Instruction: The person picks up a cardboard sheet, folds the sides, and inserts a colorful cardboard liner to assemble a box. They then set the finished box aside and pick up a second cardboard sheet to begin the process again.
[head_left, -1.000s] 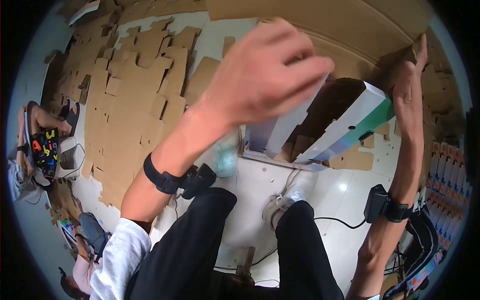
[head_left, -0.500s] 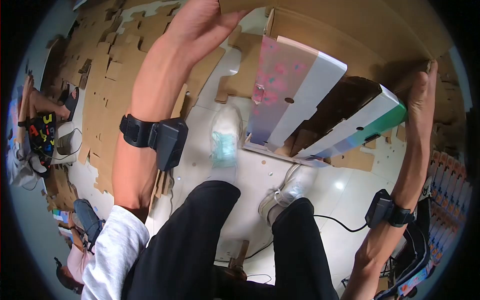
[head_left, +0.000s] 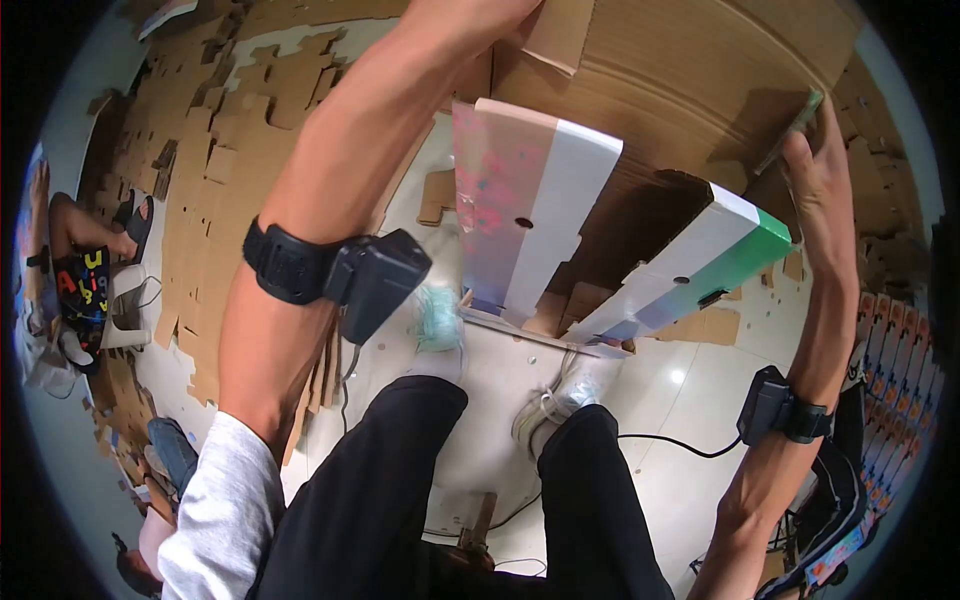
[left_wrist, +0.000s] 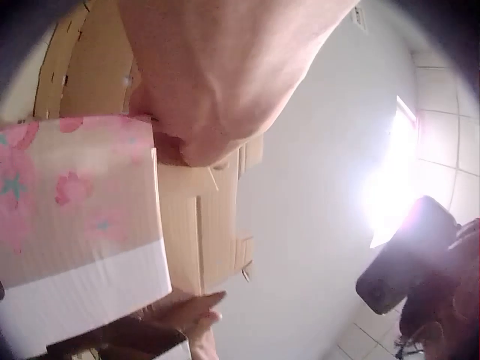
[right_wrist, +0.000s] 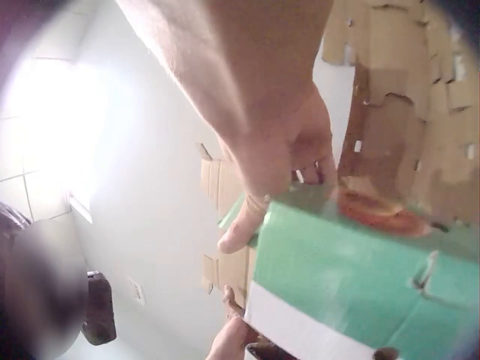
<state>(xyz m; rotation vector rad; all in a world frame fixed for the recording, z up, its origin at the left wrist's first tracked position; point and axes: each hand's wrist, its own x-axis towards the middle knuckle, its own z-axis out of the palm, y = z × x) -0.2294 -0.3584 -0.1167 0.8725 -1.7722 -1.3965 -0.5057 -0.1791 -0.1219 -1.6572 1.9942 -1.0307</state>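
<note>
A large cardboard box (head_left: 680, 80) stands open in front of the person, with a flowered pink-and-white panel (head_left: 540, 170) and a white-and-green panel (head_left: 690, 260) angled apart. The left arm reaches across to the far left of the box; in the left wrist view the left hand (left_wrist: 217, 90) is at the cardboard behind the flowered panel (left_wrist: 75, 187), its fingers mostly hidden. At the far right corner the right hand (head_left: 825, 195) grips the box's edge, thumb inside and fingers outside. In the right wrist view, its thumb (right_wrist: 244, 225) lies beside the green panel (right_wrist: 337, 277).
Flat cut cardboard sheets (head_left: 250, 230) cover the floor at left. The person's shoes (head_left: 575, 385) are close to the box's near edge. A cable (head_left: 680, 448) runs to the right wrist camera. Other people sit at far left; packaged items (head_left: 895, 350) stand at right.
The left hand has swung past the middle, and its forearm now slants further right. The box panels lie slightly further left in the head view. A green-edged flap now shows beside the right hand.
</note>
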